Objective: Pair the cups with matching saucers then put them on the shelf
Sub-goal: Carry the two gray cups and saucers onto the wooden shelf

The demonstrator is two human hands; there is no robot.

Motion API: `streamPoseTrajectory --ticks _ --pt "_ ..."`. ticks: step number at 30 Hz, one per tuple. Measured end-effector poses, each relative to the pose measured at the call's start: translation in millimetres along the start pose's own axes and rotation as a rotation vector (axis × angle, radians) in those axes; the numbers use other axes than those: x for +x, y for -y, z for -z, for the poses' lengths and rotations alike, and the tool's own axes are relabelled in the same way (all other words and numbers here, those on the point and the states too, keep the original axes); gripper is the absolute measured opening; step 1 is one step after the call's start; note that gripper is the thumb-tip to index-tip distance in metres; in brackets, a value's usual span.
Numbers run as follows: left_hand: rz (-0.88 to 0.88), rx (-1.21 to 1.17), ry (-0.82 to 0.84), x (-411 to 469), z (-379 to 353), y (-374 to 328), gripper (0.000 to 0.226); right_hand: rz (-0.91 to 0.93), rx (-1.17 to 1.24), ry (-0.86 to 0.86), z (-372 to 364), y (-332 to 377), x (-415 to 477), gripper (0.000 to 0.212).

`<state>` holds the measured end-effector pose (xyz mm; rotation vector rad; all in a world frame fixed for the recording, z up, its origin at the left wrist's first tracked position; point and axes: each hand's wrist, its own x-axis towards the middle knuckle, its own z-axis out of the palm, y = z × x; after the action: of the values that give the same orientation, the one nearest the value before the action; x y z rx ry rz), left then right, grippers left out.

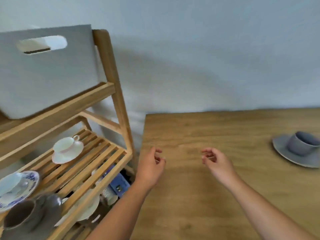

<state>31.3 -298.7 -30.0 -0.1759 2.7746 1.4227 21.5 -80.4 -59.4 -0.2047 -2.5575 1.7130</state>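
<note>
Head view: the grey cup (302, 143) on its saucer (284, 150) sits right of the right hand (215, 161) — the nearer one — both hands' fingers loosely curled, holding nothing.

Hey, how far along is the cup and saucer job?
Three pairs sit on the shelf: white, blue-patterned, dark grey. Both hands, left and right, are empty. Left: the grey cup on its saucer, on the table.
</note>
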Motion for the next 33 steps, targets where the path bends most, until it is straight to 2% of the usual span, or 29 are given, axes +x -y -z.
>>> streamPoseTrajectory --ticks 5,8,16,19,23,33 --pt "-0.088 -0.031 0.262 15 -95 -58 0.015 -0.116 -0.016 -0.164 105 -49 -18 0.013" --pt "-0.096 -0.068 0.37 16 -147 -90 0.014 -0.175 -0.02 -0.234 161 -80 -25 0.013" --pt "0.163 -0.367 0.659 20 -264 -162 0.019 -0.284 -0.011 -0.408 288 -150 -10 0.017" --pt "0.228 -0.409 0.651 29 -298 -175 0.025 -0.319 -0.006 -0.418 321 -166 11 0.011" --pt "0.244 -0.418 0.579 40 -329 -192 0.025 -0.361 0.045 -0.401 349 -179 44 0.021" --pt "0.191 -0.279 0.491 64 -364 -205 0.022 -0.401 0.044 -0.151 362 -173 89 0.026"
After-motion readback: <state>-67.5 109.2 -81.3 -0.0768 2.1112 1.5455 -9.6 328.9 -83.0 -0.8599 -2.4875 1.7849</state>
